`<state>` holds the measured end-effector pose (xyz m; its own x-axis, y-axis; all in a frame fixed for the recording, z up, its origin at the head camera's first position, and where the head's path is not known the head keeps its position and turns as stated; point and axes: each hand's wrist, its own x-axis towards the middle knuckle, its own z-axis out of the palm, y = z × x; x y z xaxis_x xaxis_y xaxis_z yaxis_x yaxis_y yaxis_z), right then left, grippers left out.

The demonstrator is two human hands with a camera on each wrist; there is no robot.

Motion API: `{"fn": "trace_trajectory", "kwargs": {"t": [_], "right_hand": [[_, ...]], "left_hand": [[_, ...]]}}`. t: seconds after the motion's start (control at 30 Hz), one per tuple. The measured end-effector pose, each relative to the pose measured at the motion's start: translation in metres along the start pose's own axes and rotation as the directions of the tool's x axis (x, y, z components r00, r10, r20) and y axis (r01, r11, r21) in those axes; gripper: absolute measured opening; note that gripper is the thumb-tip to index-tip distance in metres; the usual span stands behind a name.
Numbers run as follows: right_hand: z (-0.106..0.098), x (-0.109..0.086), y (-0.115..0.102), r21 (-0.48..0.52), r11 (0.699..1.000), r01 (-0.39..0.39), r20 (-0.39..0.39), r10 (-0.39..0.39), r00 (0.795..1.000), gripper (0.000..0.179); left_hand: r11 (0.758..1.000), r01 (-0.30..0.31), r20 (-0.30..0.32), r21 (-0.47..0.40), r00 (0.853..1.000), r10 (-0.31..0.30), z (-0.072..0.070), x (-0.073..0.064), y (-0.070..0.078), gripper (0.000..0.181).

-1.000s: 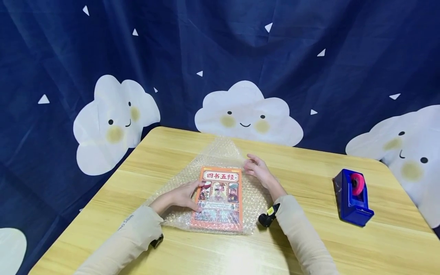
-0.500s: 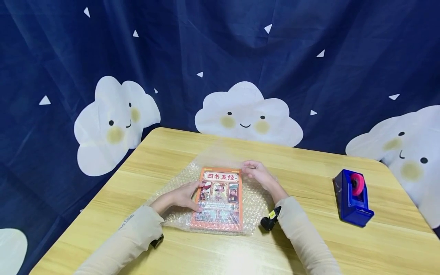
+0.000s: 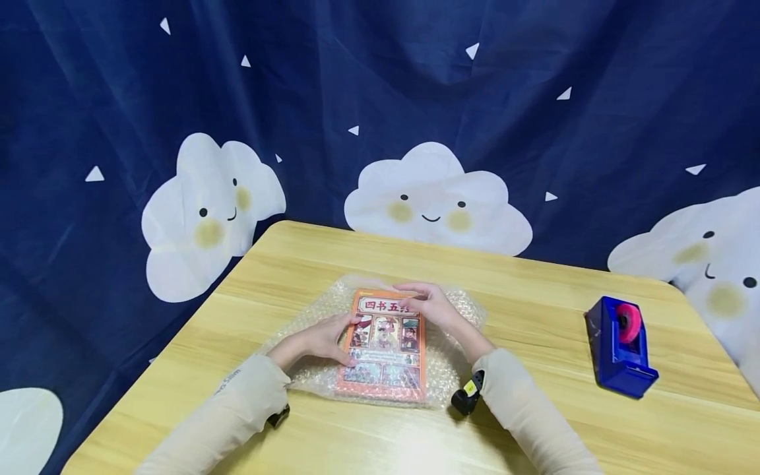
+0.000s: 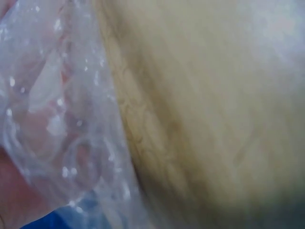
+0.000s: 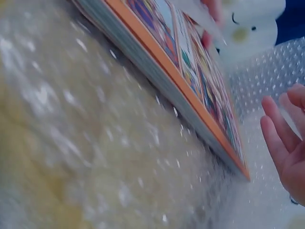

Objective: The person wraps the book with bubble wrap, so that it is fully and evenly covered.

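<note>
An orange book [image 3: 387, 340] with cartoon panels lies face up on a sheet of bubble wrap [image 3: 460, 313], whose near flap covers the cover's lower part. My left hand [image 3: 315, 340] rests on the book's left edge, thumb and forefinger spread apart on the cover. In the left wrist view, crinkled bubble wrap [image 4: 86, 124] lies over part of that hand. At the top right corner of the book, my right hand [image 3: 436, 307] holds the far flap, fingers over the title. The right wrist view shows the raised wrap [image 5: 269, 71] behind my right fingers [image 5: 276, 138].
A blue tape dispenser [image 3: 620, 349] with a pink roll [image 3: 629, 323] stands on the right of the wooden table [image 3: 522, 300]. Behind the table's far edge hangs a dark blue curtain [image 3: 309, 72] printed with smiling clouds.
My right hand has moved left and toward me, over the book's top. The far flap of bubble wrap has come up and folded toward the book. My left hand has stayed in place.
</note>
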<state>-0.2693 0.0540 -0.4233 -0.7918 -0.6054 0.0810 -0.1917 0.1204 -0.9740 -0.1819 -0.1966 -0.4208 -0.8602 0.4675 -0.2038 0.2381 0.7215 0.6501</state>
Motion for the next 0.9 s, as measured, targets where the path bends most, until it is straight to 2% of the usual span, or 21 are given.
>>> {"fn": "trace_trajectory", "kwargs": {"t": [0.2,0.37,0.47,0.63,0.77,0.87,0.9], "right_hand": [[0.007,-0.007,-0.004,-0.046,0.998,0.046,0.025,-0.045,0.999,0.022],[0.008,-0.018,-0.016,-0.178,0.979,0.1,0.092,-0.085,0.992,0.016],[0.008,-0.022,-0.018,-0.281,0.948,0.149,0.134,-0.116,0.984,0.013],[0.002,-0.016,0.007,-0.4,0.897,0.191,0.194,-0.12,0.974,0.013],[0.003,-0.015,0.013,-0.511,0.826,0.239,0.262,-0.115,0.958,0.017],[0.008,-0.017,0.01,-0.575,0.783,0.238,0.265,-0.097,0.959,0.017],[0.009,-0.017,0.009,-0.577,0.786,0.223,0.255,-0.086,0.963,0.018]], "left_hand": [[1.0,0.015,-0.001,0.019,1.0,-0.015,0.002,0.001,0.001,0.088],[0.999,0.028,-0.005,0.043,1.0,-0.028,0.001,0.002,0.002,0.088],[0.998,0.036,-0.001,0.045,0.999,-0.036,0.002,0.002,0.002,0.087],[0.999,0.046,0.006,0.024,0.999,-0.046,0.004,0.003,0.002,0.088],[0.998,0.046,0.015,0.03,0.999,-0.047,0.003,0.002,0.001,0.089],[0.999,0.039,0.016,0.032,0.999,-0.039,0.003,0.0,0.0,0.09],[0.999,0.039,0.013,0.03,0.999,-0.039,0.002,-0.001,-0.001,0.09]]}}
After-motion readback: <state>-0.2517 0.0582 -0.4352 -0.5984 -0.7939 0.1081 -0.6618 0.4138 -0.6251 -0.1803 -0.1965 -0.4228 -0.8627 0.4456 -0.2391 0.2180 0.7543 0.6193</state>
